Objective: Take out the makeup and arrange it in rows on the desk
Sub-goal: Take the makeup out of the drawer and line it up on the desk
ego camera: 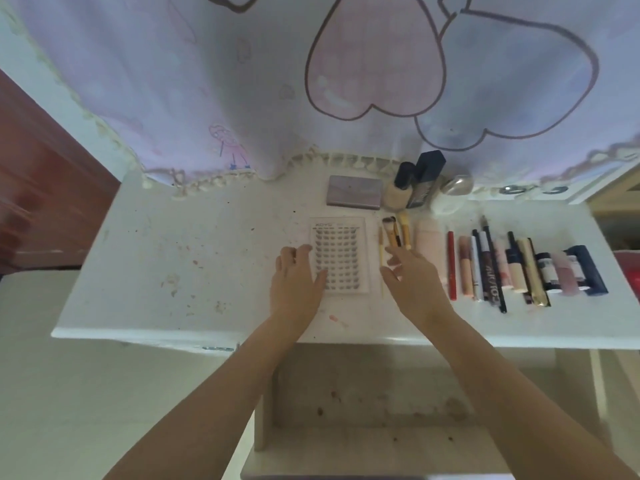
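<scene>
Head view: left grip (298,271) lies flat, fingers relaxed, on the lash tray's (341,254) left edge on the white counter (173,258); right grip (412,278) hovers spread, holding nothing, beside the brushes (394,233), with the makeup row (519,268) to the right

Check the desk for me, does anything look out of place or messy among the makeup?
The rows look tidy. What stands out is the white desk itself: brownish and pink stains and specks dot its surface, mostly left of the lash tray, plus a pink smear near the front edge. The long dark pencil lies slightly slanted across its row.
</scene>
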Motion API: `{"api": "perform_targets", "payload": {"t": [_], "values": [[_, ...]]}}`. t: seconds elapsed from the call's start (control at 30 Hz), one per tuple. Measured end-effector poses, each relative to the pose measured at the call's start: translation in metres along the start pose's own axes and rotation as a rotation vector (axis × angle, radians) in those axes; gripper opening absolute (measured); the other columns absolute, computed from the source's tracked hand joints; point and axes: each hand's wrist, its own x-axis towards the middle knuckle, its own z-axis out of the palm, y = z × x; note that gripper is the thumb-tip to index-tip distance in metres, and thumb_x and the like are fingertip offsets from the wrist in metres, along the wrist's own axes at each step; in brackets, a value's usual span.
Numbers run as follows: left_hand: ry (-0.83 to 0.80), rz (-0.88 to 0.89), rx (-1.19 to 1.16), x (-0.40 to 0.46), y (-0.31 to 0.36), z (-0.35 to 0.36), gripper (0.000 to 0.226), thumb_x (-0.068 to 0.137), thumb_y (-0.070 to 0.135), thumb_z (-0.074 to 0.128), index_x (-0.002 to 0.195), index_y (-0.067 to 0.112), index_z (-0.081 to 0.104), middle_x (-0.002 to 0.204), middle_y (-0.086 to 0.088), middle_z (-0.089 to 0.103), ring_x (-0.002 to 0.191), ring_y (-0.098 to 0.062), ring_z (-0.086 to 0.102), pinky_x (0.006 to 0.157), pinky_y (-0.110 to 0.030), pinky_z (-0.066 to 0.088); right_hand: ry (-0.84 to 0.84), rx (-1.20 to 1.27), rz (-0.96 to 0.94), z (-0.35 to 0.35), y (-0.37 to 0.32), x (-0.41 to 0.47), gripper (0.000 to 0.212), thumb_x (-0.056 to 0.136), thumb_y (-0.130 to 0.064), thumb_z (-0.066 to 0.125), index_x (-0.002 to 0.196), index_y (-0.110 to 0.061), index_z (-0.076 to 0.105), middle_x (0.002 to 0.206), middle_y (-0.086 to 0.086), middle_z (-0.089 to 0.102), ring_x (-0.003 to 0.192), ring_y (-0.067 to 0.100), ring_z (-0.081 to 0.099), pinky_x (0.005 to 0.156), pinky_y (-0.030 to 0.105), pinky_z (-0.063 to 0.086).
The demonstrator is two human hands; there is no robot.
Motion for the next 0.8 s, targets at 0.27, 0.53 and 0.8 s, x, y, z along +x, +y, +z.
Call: {"api": "perform_targets", "payload": {"t": [0.27, 0.53, 0.8], "values": [[-0.899, -0.138, -0.103, -0.175, 0.012, 0.074, 0.047, 0.101, 0.033, 0.033, 0.069, 0.013, 0.061, 0.067, -0.006, 0.067, 0.065, -0.018, 0.064, 0.068, -0.031, 0.048, -0.562, 0.220, 0.660, -0.006, 0.122, -0.153, 0.021, 0.095, -0.020, 0.053, 0.082, -0.010, 0.065, 0.075, 0.004, 0.069, 0.063, 0.016, 0.065, 0.049, 0.022, 0.050], [-0.879, -1.253, -0.879, -0.222, -0.021, 0.107, 0.065, 0.096, 0.048, 0.043, 0.139, 0.000, 0.031, 0.129, -0.025, 0.053, 0.112, -0.034, 0.058, 0.094, -0.041, 0.047, -0.255, 0.786, 1.121, 0.018, 0.192, -0.225, 0.030, 0.096, -0.034, 0.049, 0.114, -0.011, 0.043, 0.109, 0.019, 0.055, 0.099, 0.037, 0.062, 0.078, 0.044, 0.054], [-0.127, -1.634, -1.587, -0.220, 0.001, 0.103, 0.038, 0.098, 0.005, 0.044, 0.136, 0.003, 0.040, 0.137, -0.020, 0.049, 0.126, -0.036, 0.047, 0.105, -0.052, 0.037, 0.226, 1.291, 1.339, 0.042, 0.200, -0.207, 0.009, 0.093, 0.000, 0.039, 0.087, -0.006, 0.042, 0.091, 0.023, 0.056, 0.086, 0.036, 0.059, 0.096, 0.062, 0.041]]}}
